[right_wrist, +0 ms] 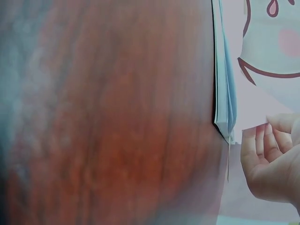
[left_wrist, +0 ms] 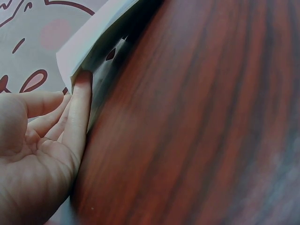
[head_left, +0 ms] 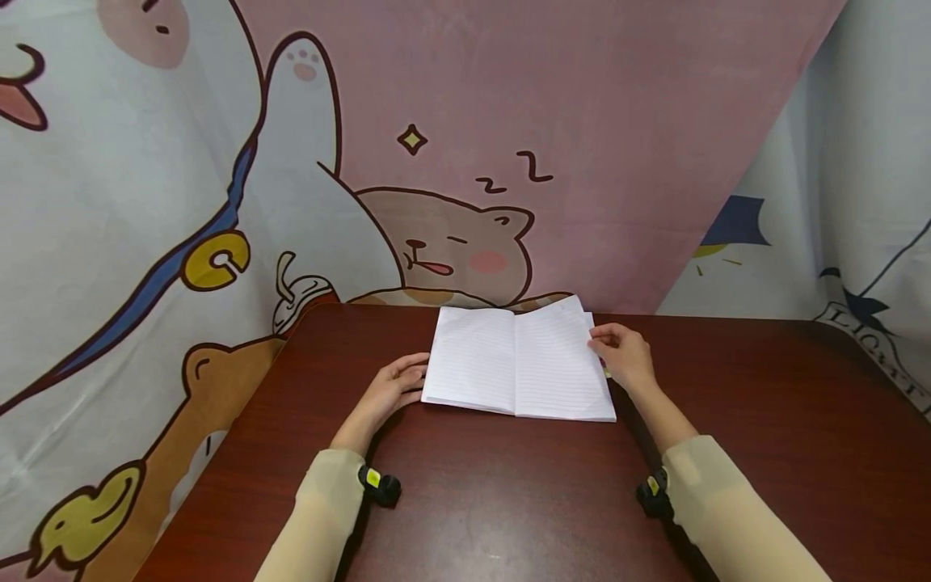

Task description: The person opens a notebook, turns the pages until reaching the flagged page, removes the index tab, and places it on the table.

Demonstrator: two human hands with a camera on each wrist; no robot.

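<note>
An open notebook (head_left: 473, 360) with lined white pages lies on the brown table. My right hand (head_left: 624, 354) pinches the edge of a right-hand page (head_left: 556, 352) between thumb and fingers; that page's far corner lifts off the stack. In the right wrist view the raised page (right_wrist: 253, 110) reaches into the right hand (right_wrist: 274, 157), and a thin ribbon (right_wrist: 228, 164) hangs from the notebook. My left hand (head_left: 393, 388) is at the notebook's left edge, its fingers extended. Seen from the left wrist, a fingertip of the left hand (left_wrist: 51, 145) goes under the notebook's edge (left_wrist: 89, 47).
The dark wood-grain table (head_left: 473, 501) stretches to both sides and toward me. Behind it hangs a cloth (head_left: 618, 162) printed with cartoon animals, meeting the table's back edge. Each wrist wears a small black camera (head_left: 381, 487) on a band.
</note>
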